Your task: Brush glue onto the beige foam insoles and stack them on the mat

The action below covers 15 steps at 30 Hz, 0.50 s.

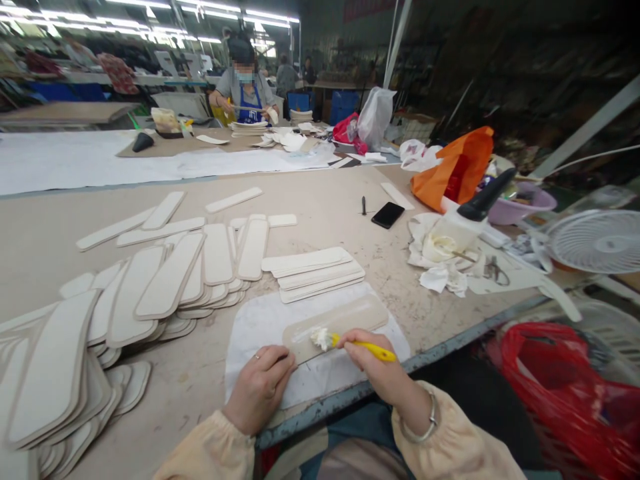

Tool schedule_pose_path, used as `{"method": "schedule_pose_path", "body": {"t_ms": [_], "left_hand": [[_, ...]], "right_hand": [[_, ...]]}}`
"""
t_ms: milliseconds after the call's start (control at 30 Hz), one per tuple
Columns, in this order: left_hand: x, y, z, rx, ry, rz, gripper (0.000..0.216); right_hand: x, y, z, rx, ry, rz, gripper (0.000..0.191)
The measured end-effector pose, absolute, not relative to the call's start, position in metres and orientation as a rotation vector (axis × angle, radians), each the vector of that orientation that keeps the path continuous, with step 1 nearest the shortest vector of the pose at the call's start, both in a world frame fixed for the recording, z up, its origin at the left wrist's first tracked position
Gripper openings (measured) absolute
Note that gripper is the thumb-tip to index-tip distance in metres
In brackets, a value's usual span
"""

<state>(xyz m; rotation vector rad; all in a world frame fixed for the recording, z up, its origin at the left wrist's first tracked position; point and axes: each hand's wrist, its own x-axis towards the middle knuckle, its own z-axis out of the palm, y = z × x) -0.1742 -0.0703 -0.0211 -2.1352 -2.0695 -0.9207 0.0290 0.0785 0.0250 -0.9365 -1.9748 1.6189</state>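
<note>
The right hand (375,365) held the yellow brush (376,350), fingers clamped on the handle. The bristle end, loaded with white paste (321,339), was at the near side of the beige panel (353,315), toward its left end. The panel lay flat on the white sheet (250,327), its long edges slanting up to the right; sheet margin showed around it. The left hand (263,385) was at the panel's near left corner, fingers bent and close together; whether they gripped the edge could not be told.

The table edge (320,412) ran just below the sheet, under both forearms. Beyond the panel, the short stack (320,272) overlapped the sheet's far margin and limited room on that side. The large panel pile (170,277) bounded the left. To the right, a strip of tabletop separated the sheet from the white container (463,232). The phone (389,215) lay farther back, well apart from both hands.
</note>
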Motion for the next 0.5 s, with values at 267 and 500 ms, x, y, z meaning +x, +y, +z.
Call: {"method": "schedule_pose_path", "body": {"t_ms": [267, 500], "left_hand": [[-0.175, -0.07, -0.021, -2.142, -2.058, -0.885, 0.016], [-0.174, -0.07, -0.018, -2.122, -2.079, -0.881, 0.015]], "right_hand": [[0.024, 0.074, 0.013, -0.946, -1.864, 1.798, 0.019], [0.058, 0.111, 0.011, -0.96, -1.484, 1.243, 0.017]]}}
